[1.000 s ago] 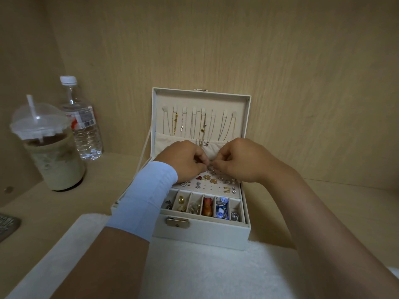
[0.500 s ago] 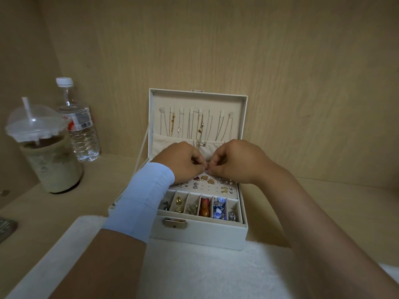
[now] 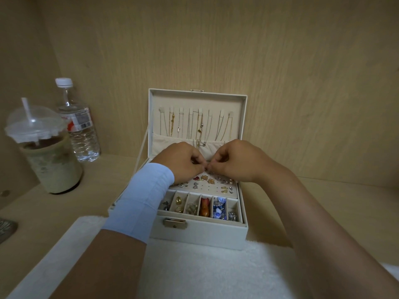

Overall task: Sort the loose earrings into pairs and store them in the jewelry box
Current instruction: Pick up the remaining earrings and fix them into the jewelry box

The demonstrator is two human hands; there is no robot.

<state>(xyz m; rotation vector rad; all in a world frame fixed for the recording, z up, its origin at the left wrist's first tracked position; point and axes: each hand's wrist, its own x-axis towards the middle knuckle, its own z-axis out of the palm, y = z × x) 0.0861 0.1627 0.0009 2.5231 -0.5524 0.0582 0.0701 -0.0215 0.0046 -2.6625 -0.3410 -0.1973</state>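
Note:
An open cream jewelry box (image 3: 200, 236) stands on the shelf, its lid (image 3: 197, 100) upright with several necklaces hanging inside. My left hand (image 3: 183, 162) and my right hand (image 3: 235, 162) meet fingertip to fingertip over the back of the stud panel (image 3: 207, 188), pinching something tiny that I cannot make out. Several earrings (image 3: 210, 180) sit pinned on the panel: gold, red and silver ones. The front row of compartments (image 3: 204, 209) holds gold, amber and blue pieces.
A lidded iced drink cup (image 3: 46, 152) with a straw and a water bottle (image 3: 78, 124) stand at the left. A white fluffy mat (image 3: 205, 275) lies in front of the box. A dark object (image 3: 6, 230) shows at the left edge. Wooden walls enclose the shelf.
Both hands stay together over the panel, lifted slightly toward the lid. The view has shifted a little; the box has not moved.

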